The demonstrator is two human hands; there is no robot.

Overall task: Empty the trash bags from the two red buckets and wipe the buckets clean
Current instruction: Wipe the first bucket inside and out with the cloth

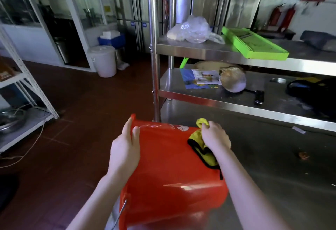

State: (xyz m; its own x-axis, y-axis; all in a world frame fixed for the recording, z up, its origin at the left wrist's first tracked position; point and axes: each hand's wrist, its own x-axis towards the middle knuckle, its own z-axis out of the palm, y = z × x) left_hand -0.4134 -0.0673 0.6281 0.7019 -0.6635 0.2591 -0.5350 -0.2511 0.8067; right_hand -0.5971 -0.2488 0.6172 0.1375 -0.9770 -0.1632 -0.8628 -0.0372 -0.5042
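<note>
A red bucket (167, 168) lies tipped on its side on the steel table (272, 175), its base pointing away from me and its rim and wire handle toward me. My left hand (125, 149) grips the bucket's left side near the base, thumb on top. My right hand (215, 137) clutches a yellow cloth with black edging (201, 146) and presses it against the bucket's upper right wall. Only one red bucket is in view, and no trash bag shows in it.
A steel shelf rack (236, 53) stands behind the table, holding a clear plastic bag (192, 29), a green tray (254, 44), papers and a pot lid. A white lidded bin (104, 60) stands on the red tile floor at the left, near a white metal rack (27, 91).
</note>
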